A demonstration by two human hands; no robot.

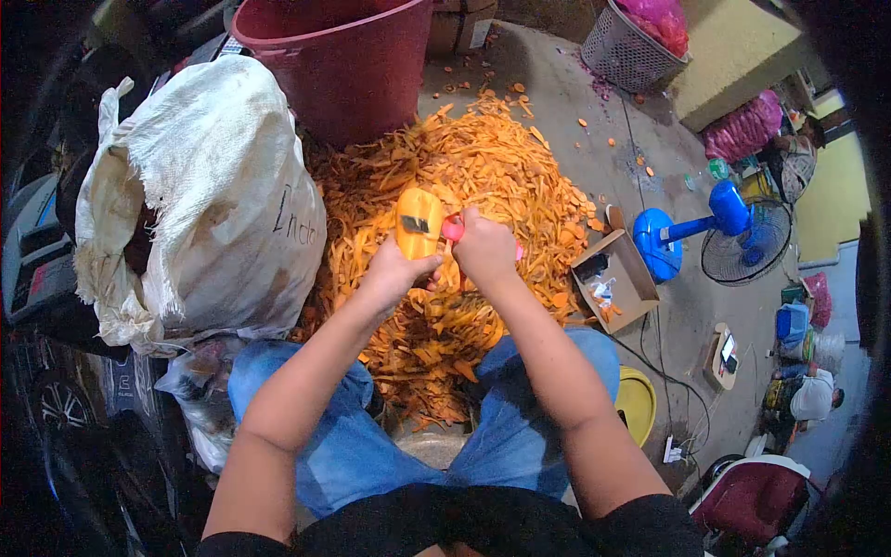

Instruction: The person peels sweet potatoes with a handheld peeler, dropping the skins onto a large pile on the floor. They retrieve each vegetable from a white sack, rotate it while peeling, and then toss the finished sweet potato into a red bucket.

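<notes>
My left hand is closed around the lower end of a thick, peeled-looking orange carrot, which points away from me. A small dark patch shows on the carrot's upper side. Close beside it, my right hand is wrapped around a pink-handled peeler; its blade is hidden. Both hands are above a big heap of orange peelings mixed with round cut pieces, between my knees and beyond.
Left of the heap stands a white woven sack; a dark red tub is behind it. On the right are a cardboard box, a blue fan, a yellow container and cables. A grey basket stands farther back.
</notes>
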